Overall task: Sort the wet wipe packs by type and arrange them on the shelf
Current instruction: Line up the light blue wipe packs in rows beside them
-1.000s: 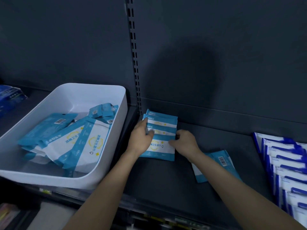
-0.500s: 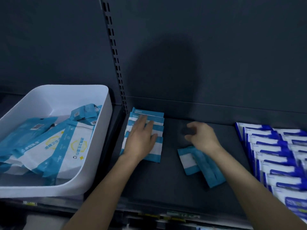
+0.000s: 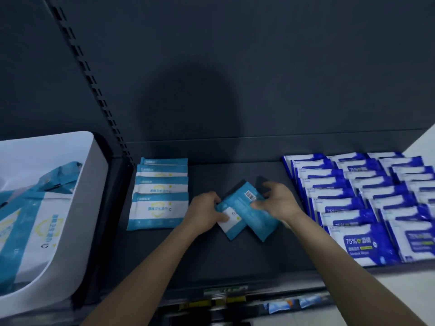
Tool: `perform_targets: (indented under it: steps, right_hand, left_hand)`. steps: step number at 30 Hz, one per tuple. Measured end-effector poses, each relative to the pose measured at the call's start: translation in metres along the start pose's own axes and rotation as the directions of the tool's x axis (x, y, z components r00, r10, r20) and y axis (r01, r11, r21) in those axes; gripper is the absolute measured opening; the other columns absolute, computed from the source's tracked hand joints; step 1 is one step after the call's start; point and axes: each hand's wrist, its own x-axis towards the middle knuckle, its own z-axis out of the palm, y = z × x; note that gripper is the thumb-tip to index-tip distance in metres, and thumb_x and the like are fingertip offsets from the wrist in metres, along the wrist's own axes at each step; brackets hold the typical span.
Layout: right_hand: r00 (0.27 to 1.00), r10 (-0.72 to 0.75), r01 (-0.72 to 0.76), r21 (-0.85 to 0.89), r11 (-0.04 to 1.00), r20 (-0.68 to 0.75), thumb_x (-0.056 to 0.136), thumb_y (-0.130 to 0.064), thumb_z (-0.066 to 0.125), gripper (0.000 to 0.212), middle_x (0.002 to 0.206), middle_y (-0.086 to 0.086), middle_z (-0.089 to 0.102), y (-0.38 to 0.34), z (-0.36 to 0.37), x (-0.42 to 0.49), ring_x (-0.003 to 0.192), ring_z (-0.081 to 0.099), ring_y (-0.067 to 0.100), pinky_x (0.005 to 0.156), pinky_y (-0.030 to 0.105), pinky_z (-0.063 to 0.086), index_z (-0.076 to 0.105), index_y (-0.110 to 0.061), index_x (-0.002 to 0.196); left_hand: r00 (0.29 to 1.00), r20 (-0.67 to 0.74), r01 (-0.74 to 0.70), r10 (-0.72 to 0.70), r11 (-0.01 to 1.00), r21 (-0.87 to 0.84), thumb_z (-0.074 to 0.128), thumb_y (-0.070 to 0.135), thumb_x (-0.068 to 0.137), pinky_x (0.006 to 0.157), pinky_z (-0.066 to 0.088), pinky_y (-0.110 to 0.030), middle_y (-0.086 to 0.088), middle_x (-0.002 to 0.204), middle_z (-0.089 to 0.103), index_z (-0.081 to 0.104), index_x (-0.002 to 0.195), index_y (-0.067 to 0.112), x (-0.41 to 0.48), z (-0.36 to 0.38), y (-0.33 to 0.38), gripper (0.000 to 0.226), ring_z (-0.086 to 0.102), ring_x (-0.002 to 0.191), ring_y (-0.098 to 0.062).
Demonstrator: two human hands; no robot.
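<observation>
While both hands meet at shelf centre, left hand [image 3: 207, 208] grips white-faced teal pack [image 3: 231, 223], thumb on face. Right hand [image 3: 275, 201] pinches barcode-side teal pack [image 3: 247, 204], which overlaps first pack. Both packs tilted over shelf [image 3: 211, 255]; contact with shelf unclear. Overlapped teal row [image 3: 160, 203]: shelf left. Dark-blue pack rows [image 3: 353, 203]: shelf right. White bin [image 3: 94, 175]: far left, holding more teal packs.
</observation>
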Motion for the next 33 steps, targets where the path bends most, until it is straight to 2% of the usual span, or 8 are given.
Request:
perform_targets:
  steps: [4,9,11,16,20,23,28,33]
  right_hand:
    - [0.969,-0.168,0.105,-0.309,0.945,-0.183,0.082,-0.034,0.072,0.055,0.127,0.015,0.053,0.004,-0.004,-0.008,0.116,0.051,0.030,0.093,0.032,0.043,0.056,-0.007,0.127]
    - [0.957,-0.246,0.290,-0.444,0.848,0.155,0.074,-0.044,0.074,0.077,0.131,0.008,0.043,0.001,0.017,-0.023,0.122,0.040,0.029,0.102,0.034,0.038,0.041,-0.020,0.139]
    - [0.952,-0.293,0.299,-0.507,0.808,0.094,0.081,-0.026,0.066,0.059,0.129,0.010,0.050,0.003,0.020,-0.020,0.116,0.049,0.031,0.094,0.033,0.044,0.044,-0.014,0.135]
    - [0.976,-0.157,0.158,-0.008,0.987,-0.152,0.088,-0.009,0.056,0.009,0.085,0.004,0.066,-0.006,-0.007,-0.009,0.069,0.061,0.015,0.055,0.024,0.046,0.063,-0.009,0.092]
    - [0.997,0.000,0.035,0.484,0.874,-0.072,0.091,-0.013,0.062,0.005,0.090,0.006,0.072,-0.014,-0.014,-0.007,0.079,0.069,0.020,0.072,0.036,0.058,0.066,-0.010,0.090]
    - [0.997,0.076,-0.063,0.671,0.739,0.009,0.093,-0.016,0.059,0.011,0.095,0.012,0.072,-0.016,-0.011,-0.004,0.087,0.070,0.027,0.074,0.041,0.059,0.064,-0.007,0.098]
    - [0.981,0.106,-0.193,0.736,0.649,0.165,0.091,-0.002,0.057,0.022,0.101,0.015,0.071,-0.021,0.010,-0.003,0.089,0.070,0.029,0.071,0.041,0.058,0.059,-0.001,0.112]
    - [0.972,0.007,-0.186,0.754,0.630,0.234,0.093,-0.007,0.056,0.020,0.107,0.015,0.071,-0.029,0.026,-0.004,0.096,0.069,0.031,0.083,0.047,0.057,0.060,-0.004,0.113]
  left_hand:
    - [0.995,-0.103,-0.007,-0.008,0.989,-0.150,0.069,0.021,0.085,0.061,0.042,-0.022,0.005,0.084,0.060,0.055,0.079,0.022,0.002,0.002,-0.003,0.014,0.054,0.074,-0.007]
    - [0.991,-0.103,0.042,-0.088,0.922,-0.385,0.058,0.020,0.093,0.072,0.053,-0.035,-0.002,0.091,0.061,0.050,0.085,0.019,0.002,0.002,-0.001,0.012,0.061,0.083,-0.016]
    - [0.987,-0.108,0.069,-0.122,0.913,-0.402,0.056,0.021,0.095,0.078,0.055,-0.041,-0.005,0.096,0.062,0.050,0.087,0.019,0.001,0.001,-0.002,0.010,0.062,0.088,-0.020]
    - [0.964,-0.212,0.047,-0.158,0.891,-0.452,0.054,0.016,0.096,0.064,0.046,-0.022,-0.001,0.095,0.059,0.053,0.098,0.014,0.000,-0.004,-0.004,0.003,0.056,0.079,-0.010]
    - [0.949,-0.250,0.036,-0.191,0.855,-0.518,0.054,0.013,0.096,0.062,0.048,-0.024,-0.002,0.095,0.060,0.054,0.099,0.014,0.001,-0.010,-0.001,0.003,0.058,0.080,-0.010]
    - [0.928,-0.239,0.054,-0.286,0.738,-0.672,0.055,0.010,0.094,0.078,0.057,-0.045,-0.010,0.102,0.062,0.053,0.095,0.016,0.003,-0.014,0.001,0.006,0.063,0.091,-0.022]
    - [0.948,-0.076,0.074,-0.309,0.446,-0.892,0.054,-0.008,0.086,0.077,0.057,-0.044,-0.016,0.114,0.057,0.044,0.116,0.007,0.001,-0.018,0.005,0.035,0.062,0.101,-0.029]
    - [0.984,0.116,0.163,-0.137,0.406,-0.899,0.048,-0.017,0.081,0.076,0.056,-0.039,-0.019,0.112,0.067,0.050,0.124,0.003,-0.004,-0.019,0.010,0.048,0.067,0.099,-0.032]
